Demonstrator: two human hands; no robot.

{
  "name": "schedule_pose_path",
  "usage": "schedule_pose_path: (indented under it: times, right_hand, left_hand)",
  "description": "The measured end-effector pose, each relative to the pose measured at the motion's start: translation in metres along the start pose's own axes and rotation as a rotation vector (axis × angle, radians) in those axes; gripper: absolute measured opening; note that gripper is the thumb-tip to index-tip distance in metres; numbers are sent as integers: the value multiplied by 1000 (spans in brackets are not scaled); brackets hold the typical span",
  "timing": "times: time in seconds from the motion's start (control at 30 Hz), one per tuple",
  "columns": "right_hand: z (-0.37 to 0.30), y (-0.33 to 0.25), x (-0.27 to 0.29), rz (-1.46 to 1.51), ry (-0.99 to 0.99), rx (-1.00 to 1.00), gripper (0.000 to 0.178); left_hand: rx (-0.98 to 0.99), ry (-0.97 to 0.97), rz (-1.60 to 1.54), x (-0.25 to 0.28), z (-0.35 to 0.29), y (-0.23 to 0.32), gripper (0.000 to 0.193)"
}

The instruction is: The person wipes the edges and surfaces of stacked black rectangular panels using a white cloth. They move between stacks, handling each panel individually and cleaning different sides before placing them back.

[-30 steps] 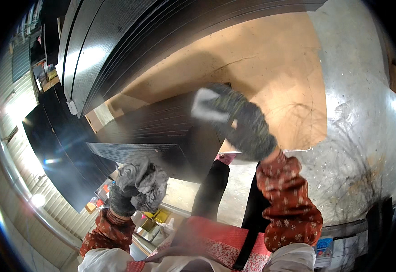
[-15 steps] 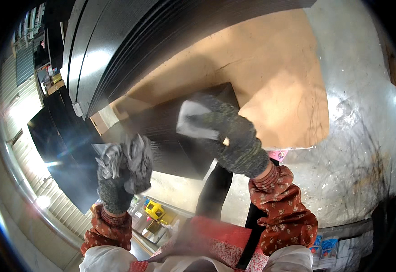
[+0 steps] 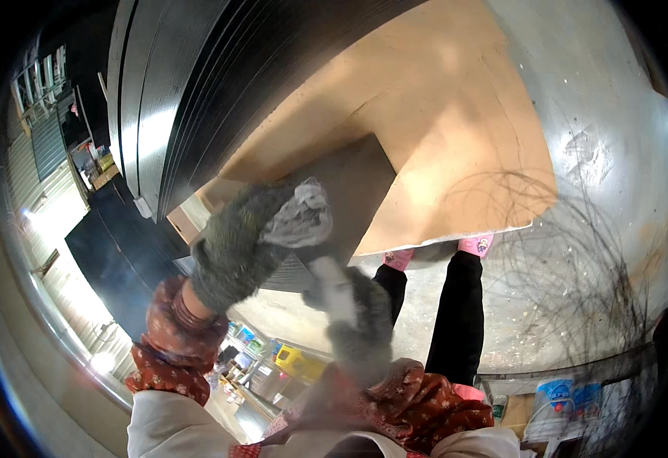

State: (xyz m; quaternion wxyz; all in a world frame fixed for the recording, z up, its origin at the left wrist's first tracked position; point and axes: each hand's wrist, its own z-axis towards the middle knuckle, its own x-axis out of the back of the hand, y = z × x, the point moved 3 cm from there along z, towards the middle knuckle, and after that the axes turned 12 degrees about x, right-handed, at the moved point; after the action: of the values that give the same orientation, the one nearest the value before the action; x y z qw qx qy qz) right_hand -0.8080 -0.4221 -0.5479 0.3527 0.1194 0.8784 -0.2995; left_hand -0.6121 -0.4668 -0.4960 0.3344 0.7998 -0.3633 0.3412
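My left hand (image 3: 234, 248), in a dark grey knit glove, reaches over a dark flat board (image 3: 360, 179). It grips a crumpled light grey cloth (image 3: 301, 216), which lies at or just above the board's surface; I cannot tell whether they touch. My right hand (image 3: 364, 324), gloved alike and smeared by motion, is close to my body, below the board's near edge. A small whitish block (image 3: 335, 290) is held in its fingers; its exact kind is too blurred to make out.
Brown cardboard (image 3: 456, 114) lies under the board. Several black wood-grained panels (image 3: 196, 99) stand upright at the far left. My feet in pink footwear (image 3: 475, 244) are at the cardboard's near edge. A yellow container (image 3: 295, 360) and a shelf with blue packages (image 3: 559, 395) lie behind.
My left hand has swung right, bringing the cloth over the board. My right hand has drawn back from the board toward my body with the whitish block.
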Motion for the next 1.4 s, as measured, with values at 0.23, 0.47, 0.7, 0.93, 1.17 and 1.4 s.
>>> schedule_pose_path:
  times: [0.23,0.47,0.7,0.93,1.17,1.4]
  right_hand:
    - [2,-5,4,-72,-147,21,63]
    - [3,17,10,82,-93,117,71]
    - [5,-10,6,45,-122,109,65]
    - [13,-3,10,-2,-118,91,63]
    - [9,1,6,128,-82,116,61]
    - [4,5,17,106,6,7,60]
  left_hand:
    - [-115,-392,-155,-18,57,-28,44]
    - [-202,-534,54,-102,132,-44,39]
    - [-282,-543,357,-179,196,-70,20]
    - [-183,-661,12,-87,117,-58,30]
    - [314,-825,-540,-48,64,-67,36]
    - [-103,-739,221,-129,163,-1,25]
